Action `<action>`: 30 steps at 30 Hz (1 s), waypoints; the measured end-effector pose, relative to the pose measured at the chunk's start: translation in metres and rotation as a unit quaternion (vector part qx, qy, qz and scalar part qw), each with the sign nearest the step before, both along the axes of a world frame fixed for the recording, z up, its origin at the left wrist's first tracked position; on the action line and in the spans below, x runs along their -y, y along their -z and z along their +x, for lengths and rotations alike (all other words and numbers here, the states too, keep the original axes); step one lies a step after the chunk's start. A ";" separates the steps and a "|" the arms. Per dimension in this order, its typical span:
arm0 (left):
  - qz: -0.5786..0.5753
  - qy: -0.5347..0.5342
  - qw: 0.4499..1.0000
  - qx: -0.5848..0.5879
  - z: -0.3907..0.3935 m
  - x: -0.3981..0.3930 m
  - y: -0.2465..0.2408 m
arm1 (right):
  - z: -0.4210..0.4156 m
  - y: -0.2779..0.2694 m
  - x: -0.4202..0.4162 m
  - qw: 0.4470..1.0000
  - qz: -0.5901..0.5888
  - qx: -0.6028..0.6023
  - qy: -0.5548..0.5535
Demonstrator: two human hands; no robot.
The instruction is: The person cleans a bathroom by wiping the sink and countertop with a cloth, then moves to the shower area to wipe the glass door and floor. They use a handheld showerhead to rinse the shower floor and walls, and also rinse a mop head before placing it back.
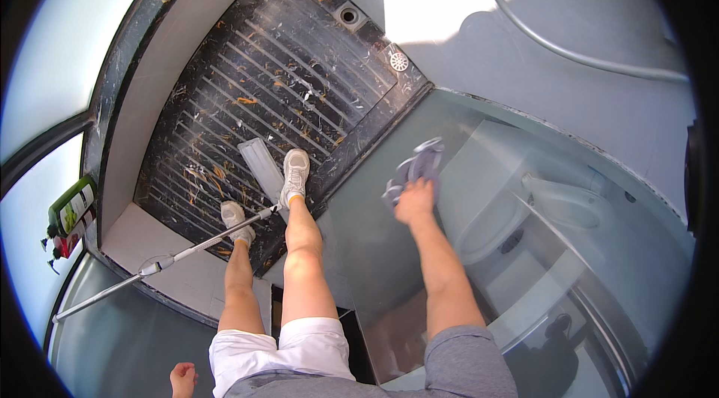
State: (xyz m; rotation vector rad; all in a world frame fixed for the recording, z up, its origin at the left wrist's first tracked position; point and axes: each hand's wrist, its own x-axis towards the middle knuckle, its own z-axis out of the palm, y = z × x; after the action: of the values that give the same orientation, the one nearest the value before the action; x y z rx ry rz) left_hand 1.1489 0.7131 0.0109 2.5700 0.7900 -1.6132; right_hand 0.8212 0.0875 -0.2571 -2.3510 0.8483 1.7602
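My right hand (415, 201) is closed on a bunched purple-grey cloth (414, 172), held against or just over the glass shower panel (393, 139) on the right. The cloth looks slightly blurred. Down at the lower left, my left hand (183, 380) has its fingers loosely curled and holds nothing visible. Between my feet and the left wall leans a telescopic metal pole (210, 242), with a flat grey mop head (262, 167) resting on the dark grooved floor beside my shoe.
Two pump bottles, one green (72, 207) and one red (66, 242), stand on the left ledge. A round drain cover (399, 61) and an open drain hole (349, 16) lie in the floor. A grey shower hose (553, 47) hangs at the upper right. A toilet (494, 218) shows through the glass.
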 end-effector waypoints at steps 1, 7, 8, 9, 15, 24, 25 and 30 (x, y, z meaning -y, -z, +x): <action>-0.004 0.002 1.000 0.009 0.003 0.012 -0.004 | 0.006 0.027 -0.064 0.992 0.121 0.008 0.021; 0.046 -0.011 0.998 0.041 0.010 0.028 -0.017 | -0.008 0.076 -0.027 0.986 0.153 0.045 0.042; 0.072 0.000 0.997 0.015 0.011 0.009 -0.025 | -0.015 0.084 0.037 0.996 0.081 0.031 0.034; 0.094 0.015 0.995 -0.009 0.015 -0.009 -0.029 | -0.029 0.092 0.096 0.998 -0.031 0.032 0.033; 0.182 -0.081 0.979 -0.034 -0.022 -0.031 -0.043 | -0.003 0.150 0.205 0.943 -0.316 -0.096 0.033; 0.056 -0.100 0.993 -0.029 -0.014 -0.019 0.011 | 0.024 0.177 -0.198 0.939 0.343 0.007 0.015; 0.046 -0.087 0.994 -0.037 -0.009 -0.032 0.008 | 0.026 0.154 -0.217 0.937 0.348 0.030 0.032; -0.143 0.000 0.986 0.086 0.024 -0.066 0.094 | 0.023 0.051 -0.274 0.967 0.240 0.015 0.084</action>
State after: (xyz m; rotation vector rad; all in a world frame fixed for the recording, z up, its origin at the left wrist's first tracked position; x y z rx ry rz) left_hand 1.1726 0.7795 -0.0830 2.4596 0.5043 -1.3654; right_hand 0.8447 0.3610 -0.3079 -1.9283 0.5216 1.6309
